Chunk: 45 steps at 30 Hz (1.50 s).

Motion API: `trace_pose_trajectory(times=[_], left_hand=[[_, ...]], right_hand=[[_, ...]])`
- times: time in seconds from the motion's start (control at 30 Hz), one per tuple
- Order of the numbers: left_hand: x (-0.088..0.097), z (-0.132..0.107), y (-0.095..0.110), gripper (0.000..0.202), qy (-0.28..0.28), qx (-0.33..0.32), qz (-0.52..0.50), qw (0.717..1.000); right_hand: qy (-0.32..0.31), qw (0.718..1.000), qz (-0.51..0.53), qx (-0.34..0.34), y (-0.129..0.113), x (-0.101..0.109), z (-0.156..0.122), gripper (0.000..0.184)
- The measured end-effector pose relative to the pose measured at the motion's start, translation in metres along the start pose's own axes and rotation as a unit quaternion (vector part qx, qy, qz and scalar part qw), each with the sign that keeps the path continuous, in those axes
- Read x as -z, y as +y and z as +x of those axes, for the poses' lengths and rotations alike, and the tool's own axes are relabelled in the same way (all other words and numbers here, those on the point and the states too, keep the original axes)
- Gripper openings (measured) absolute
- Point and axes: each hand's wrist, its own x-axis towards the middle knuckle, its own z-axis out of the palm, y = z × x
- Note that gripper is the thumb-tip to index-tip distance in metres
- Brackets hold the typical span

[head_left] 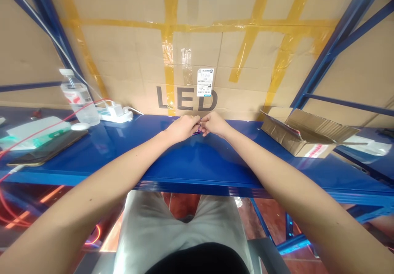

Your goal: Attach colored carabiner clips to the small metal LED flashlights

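Both of my hands meet at the far middle of the blue shelf [197, 159], close to the cardboard wall. My left hand [182, 127] is closed, its fingertips pinching a small purple object [197, 132] that I cannot make out. My right hand [213, 124] is closed too, fingers pressed together on the same small object from the other side. Most of the object is hidden between the fingers. Both forearms stretch out over the shelf from the near edge.
A taped cardboard sheet [246, 60] marked "LED" stands behind the shelf. An open cardboard box [304, 132] lies at the right. At the left are a plastic bottle [79, 98], a white power strip [115, 112], a dark tablet [49, 148] and red cables [18, 140]. Blue rack posts frame both sides.
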Motion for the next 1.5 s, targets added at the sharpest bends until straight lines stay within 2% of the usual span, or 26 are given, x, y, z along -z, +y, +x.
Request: trace_pose_trajectory(times=[0.07, 0.33, 0.43, 0.57, 0.7, 0.87, 1.27, 1.37, 1.5], left_hand=[[0.000, 0.000, -0.003, 0.016, 0.020, 0.022, -0.027, 0.999], [0.005, 0.000, -0.010, 0.016, 0.090, 0.096, -0.145, 0.981], [0.005, 0.001, -0.010, 0.016, 0.113, 0.117, -0.177, 0.971], [0.004, 0.002, -0.008, 0.017, 0.133, 0.130, -0.206, 0.961], [0.004, 0.003, -0.007, 0.017, 0.134, 0.123, -0.223, 0.958], [0.003, 0.003, -0.006, 0.017, 0.126, 0.125, -0.250, 0.952], [0.006, 0.003, -0.009, 0.020, 0.097, 0.112, -0.302, 0.942], [0.006, 0.003, -0.010, 0.022, 0.094, 0.124, -0.315, 0.936], [0.007, 0.003, -0.012, 0.018, 0.093, 0.094, -0.271, 0.953]], right_hand=[[-0.001, 1.000, -0.003, 0.018, 0.004, 0.002, 0.003, 0.029], [0.063, 0.994, -0.032, 0.079, 0.005, 0.010, 0.004, 0.028], [0.067, 0.992, -0.040, 0.100, 0.004, 0.013, 0.003, 0.020], [0.054, 0.989, -0.072, 0.118, 0.005, 0.015, 0.002, 0.021], [0.054, 0.975, -0.143, 0.163, 0.006, 0.017, 0.002, 0.021], [0.069, 0.932, -0.259, 0.243, 0.006, 0.018, 0.001, 0.023], [0.016, 0.890, -0.379, 0.253, -0.002, 0.023, -0.005, 0.023], [0.020, 0.891, -0.378, 0.252, -0.004, 0.023, -0.006, 0.022], [0.011, 0.896, -0.362, 0.257, -0.005, 0.023, -0.007, 0.024]])
